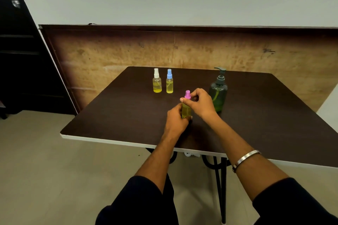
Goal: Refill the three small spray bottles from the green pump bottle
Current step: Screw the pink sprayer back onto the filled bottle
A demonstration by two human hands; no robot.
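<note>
Beside the dark green translucent pump bottle (218,93), both hands work a pink-capped clear spray bottle of yellow liquid (186,107).
Left hand (176,119) fingers wrap its body; right hand (200,103) fingertips pinch its cap; white-capped (157,83) and blue-capped (169,84) spray bottles stand left of the pump bottle, unlabelled.

Both arms are reaching in from the bottom of the frame toward its centre, forearms bare, dark sleeves pushed up near the elbows. Left hand (176,117), just below centre, is curling its fingers around the body of the pink-capped spray bottle (186,108), back of the hand facing the camera. Right hand (198,101), slightly higher and to the right, is pinching the bottle's cap between thumb and fingertips, wrist bent downward. Right forearm is wearing a metal bangle (246,158) at lower right.
</note>
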